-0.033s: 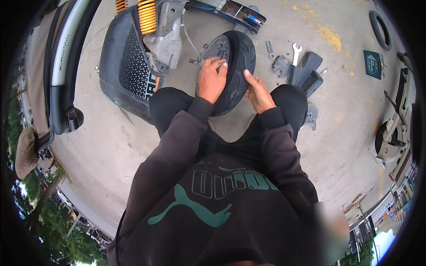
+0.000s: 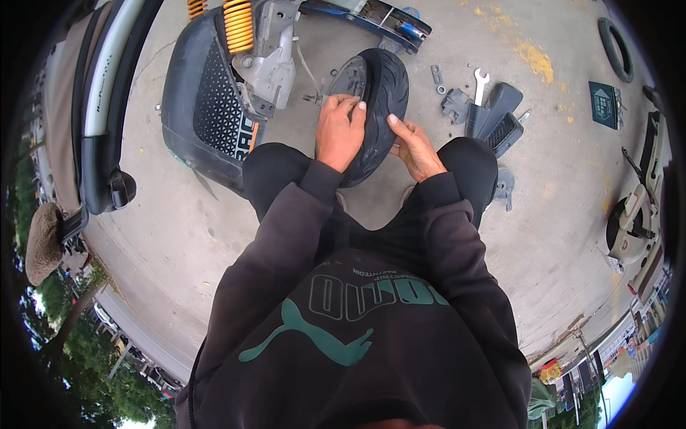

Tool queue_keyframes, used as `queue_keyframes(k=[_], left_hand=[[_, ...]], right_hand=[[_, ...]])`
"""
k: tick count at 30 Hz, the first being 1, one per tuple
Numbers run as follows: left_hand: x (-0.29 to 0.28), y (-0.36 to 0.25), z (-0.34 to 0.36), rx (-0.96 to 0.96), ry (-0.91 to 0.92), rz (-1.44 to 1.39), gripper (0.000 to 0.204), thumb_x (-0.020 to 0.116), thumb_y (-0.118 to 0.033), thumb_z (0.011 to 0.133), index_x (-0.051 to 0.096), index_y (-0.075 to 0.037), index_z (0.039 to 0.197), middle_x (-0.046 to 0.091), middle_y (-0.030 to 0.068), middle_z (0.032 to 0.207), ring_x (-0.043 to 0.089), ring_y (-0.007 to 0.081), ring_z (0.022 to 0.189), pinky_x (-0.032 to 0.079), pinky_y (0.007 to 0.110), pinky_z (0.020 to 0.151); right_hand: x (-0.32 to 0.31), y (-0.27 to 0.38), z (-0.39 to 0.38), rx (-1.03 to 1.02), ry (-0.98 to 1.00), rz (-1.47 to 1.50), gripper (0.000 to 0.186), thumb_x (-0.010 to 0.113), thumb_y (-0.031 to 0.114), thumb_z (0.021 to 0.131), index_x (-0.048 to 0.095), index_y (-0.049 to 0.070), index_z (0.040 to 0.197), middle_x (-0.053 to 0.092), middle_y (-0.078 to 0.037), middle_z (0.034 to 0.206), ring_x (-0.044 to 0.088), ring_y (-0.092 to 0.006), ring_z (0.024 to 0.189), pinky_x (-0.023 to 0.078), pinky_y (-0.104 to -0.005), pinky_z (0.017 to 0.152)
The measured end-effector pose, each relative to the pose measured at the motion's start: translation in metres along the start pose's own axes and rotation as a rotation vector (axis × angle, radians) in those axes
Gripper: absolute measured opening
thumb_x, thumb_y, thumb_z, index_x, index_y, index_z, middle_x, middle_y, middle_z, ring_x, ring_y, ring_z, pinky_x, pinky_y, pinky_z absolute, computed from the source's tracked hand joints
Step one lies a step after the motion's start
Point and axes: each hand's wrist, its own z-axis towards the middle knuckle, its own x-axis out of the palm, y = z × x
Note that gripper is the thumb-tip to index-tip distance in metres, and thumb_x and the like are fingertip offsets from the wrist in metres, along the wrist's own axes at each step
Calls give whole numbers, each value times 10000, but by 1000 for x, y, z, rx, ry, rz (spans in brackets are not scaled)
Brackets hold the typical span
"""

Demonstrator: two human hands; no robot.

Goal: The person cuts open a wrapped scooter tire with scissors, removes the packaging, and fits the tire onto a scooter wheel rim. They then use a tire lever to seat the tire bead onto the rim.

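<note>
Between my knees stands a small wheel, its black treaded tire (image 2: 386, 100) on the right and its dusty grey rim (image 2: 350, 75) facing left. The wheel is upright with a slight tilt. My left hand (image 2: 340, 132) is closed over the near left edge, fingertips curled in where the tire meets the rim. My right hand (image 2: 416, 146) grips the tire from the right, thumb laid on the tread; its other fingers are partly hidden behind and under the tire.
A scooter body part (image 2: 207, 100) with an orange spring (image 2: 239, 27) lies to the left. On the right are an open-end wrench (image 2: 480, 84), black plastic parts (image 2: 498, 118), a brake caliper-like part (image 2: 455, 106) and small metal pieces. A loose tire (image 2: 616, 50) lies far right.
The tire has shifted slightly left between my hands. My right thumb has moved a little to the left with it, and my left hand has slid slightly nearer.
</note>
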Motion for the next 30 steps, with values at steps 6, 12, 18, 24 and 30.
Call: queue_keyframes(k=[6,12,18,24,30], left_hand=[[-10,-16,7,-100,-79,105,504,514,-401,1019,691,60,1123,671,266,1097,605,426,1055,454,458,957],[-51,2,22,-380,47,-318,586,553,-479,1006,669,91,1074,698,174,1008,637,229,919,491,360,823],[-105,4,62,-255,263,223,867,693,-650,844,616,163,1138,698,230,1038,684,261,943,535,364,833],[-79,-22,26,27,378,544,858,845,-452,765,527,126,1314,706,256,1119,702,304,1041,530,376,932],[-48,-23,-14,254,221,496,739,850,-298,806,516,45,1369,695,201,1175,667,255,1091,496,356,996]], right_hand=[[30,-15,8,-65,9,-32,720,664,556,945,571,-79,1273,660,-150,1194,639,-221,1115,498,-414,988],[79,-8,11,-201,-127,-403,780,658,638,892,651,-123,1066,717,-203,964,718,-272,855,566,-401,760],[62,95,18,1,758,-1095,757,616,632,918,641,-44,1260,720,-188,1065,711,-269,992,558,-373,859],[-100,142,-49,-344,96,-909,466,622,468,973,686,129,1286,738,-103,1124,701,-247,990,560,-315,833],[-242,-72,-89,17,-535,-907,465,617,449,999,681,-3,1090,719,-90,893,698,-150,704,538,-277,597]])
